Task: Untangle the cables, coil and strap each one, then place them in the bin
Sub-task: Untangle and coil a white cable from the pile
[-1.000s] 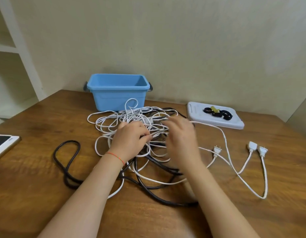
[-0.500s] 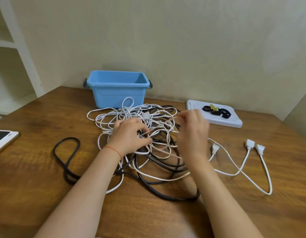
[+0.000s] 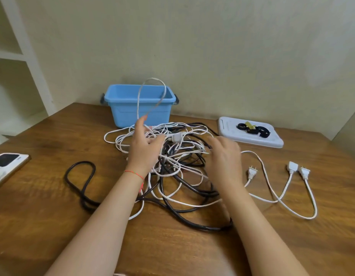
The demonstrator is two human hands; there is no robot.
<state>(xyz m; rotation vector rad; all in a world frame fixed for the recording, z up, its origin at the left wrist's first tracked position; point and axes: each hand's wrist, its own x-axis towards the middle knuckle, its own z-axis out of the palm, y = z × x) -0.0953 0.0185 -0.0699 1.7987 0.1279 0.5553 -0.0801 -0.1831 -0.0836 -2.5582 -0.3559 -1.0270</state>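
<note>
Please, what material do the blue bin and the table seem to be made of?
The blue bin looks like moulded plastic, smooth and slightly glossy, with a rolled rim. The table looks like wood or wood veneer, varnished: brown grain lines and soft reflections show.

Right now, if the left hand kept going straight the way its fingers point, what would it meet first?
The left hand points away from the person, toward the wall. It would probably meet the far strands of the cable tangle first, then the blue bin; depth is hard to judge.
</note>
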